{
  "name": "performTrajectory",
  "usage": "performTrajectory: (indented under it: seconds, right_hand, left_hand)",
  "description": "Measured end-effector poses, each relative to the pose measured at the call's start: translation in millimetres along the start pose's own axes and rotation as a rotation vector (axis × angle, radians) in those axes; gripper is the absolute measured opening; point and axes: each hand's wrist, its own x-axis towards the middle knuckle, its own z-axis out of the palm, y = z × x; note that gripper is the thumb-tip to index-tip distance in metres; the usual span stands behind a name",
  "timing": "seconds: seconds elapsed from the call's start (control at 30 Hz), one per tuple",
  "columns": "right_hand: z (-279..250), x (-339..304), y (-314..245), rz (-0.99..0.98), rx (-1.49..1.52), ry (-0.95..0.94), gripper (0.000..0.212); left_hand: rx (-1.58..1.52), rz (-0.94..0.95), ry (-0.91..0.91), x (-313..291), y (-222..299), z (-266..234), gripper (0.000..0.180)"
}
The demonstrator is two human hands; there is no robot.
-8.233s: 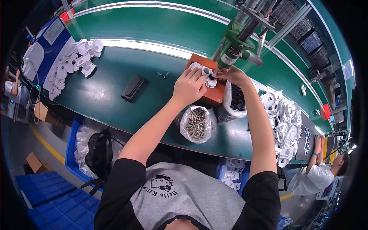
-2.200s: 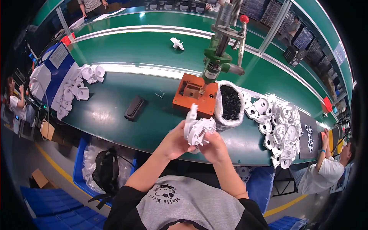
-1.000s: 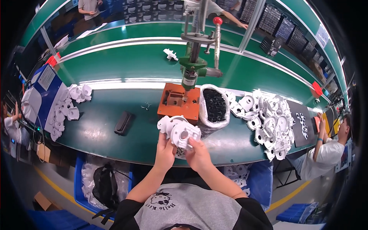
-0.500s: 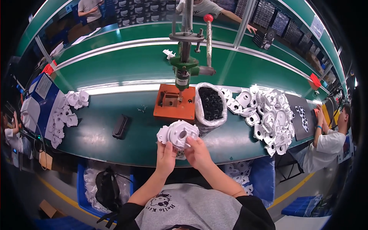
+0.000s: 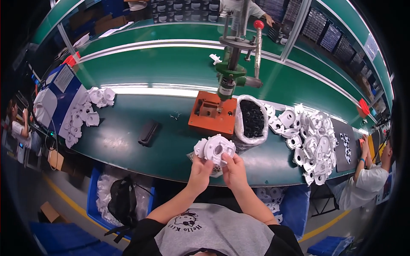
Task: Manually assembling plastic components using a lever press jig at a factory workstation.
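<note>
In the head view, both hands meet above the near edge of the green tabletop (image 5: 128,128), just in front of the person's chest. The left hand (image 5: 200,167) has its grip closed on the lower left side of a white moulded plastic part (image 5: 215,149), a round housing with a hole in its middle and lobed edges. The right hand (image 5: 232,167) is likewise closed on the part's lower right side, thumb laid on its face. The part is held upright between them, facing the camera and clear of the tabletop.

Just beyond the part stands an orange fixture block (image 5: 212,118) under the ram of a green hand press (image 5: 232,70) with a red-knobbed lever. Just beside the block on the right, a clear bag of small black pieces (image 5: 253,118) stands open. Further right lies a heap of white plastic parts (image 5: 311,137), and a smaller pile of the same kind (image 5: 85,115) lies at the far left. A black flat object (image 5: 148,132) rests well apart to the left. A co-worker in a white shirt (image 5: 368,183) sits at the right end.
</note>
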Motion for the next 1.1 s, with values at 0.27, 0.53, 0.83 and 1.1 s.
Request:
performTrajectory:
  seconds: [0.27, 0.53, 0.83, 1.1]
  right_hand:
    - [-4, 5, -8, 0.088, -0.181, 0.003, 0.027]
    - [-4, 4, -9, 0.101, -0.109, 0.009, 0.024]
    - [-1, 5, -7, 0.148, 0.100, -0.004, 0.028]
    - [-4, 1, -2, 0.070, -0.140, 0.004, 0.026]
  left_hand:
    - [0.165, 0.059, -0.009, 6, 17, 11, 0.056]
    - [0.122, 0.006, -0.073, 12, 18, 13, 0.058]
    - [0.151, -0.033, -0.079, 13, 19, 15, 0.060]
    - [0.091, -0.047, -0.046, 13, 17, 12, 0.066]
